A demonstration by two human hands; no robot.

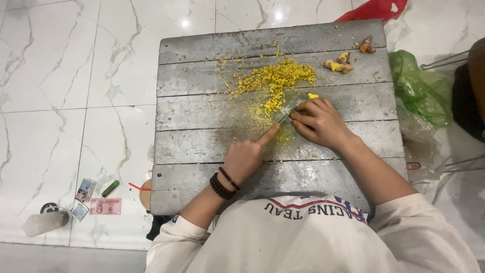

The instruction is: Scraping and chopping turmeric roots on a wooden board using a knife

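At the centre of the frame the right hand (318,121) is closed around a small knife (284,116), its blade at the near edge of the yellow chopped pile (273,81) on the grey wooden board (202,76). The left hand (246,157) is mostly curled, forefinger stretched out and pressing down by the blade tip. This looks like fine mincing; the next cut calls for keeping that finger off the edge, with whole root pieces (339,63) waiting at upper right.

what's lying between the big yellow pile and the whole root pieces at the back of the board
Head view: mostly bare grey board between the yellow pile and the root pieces, with only tiny scattered yellow specks.
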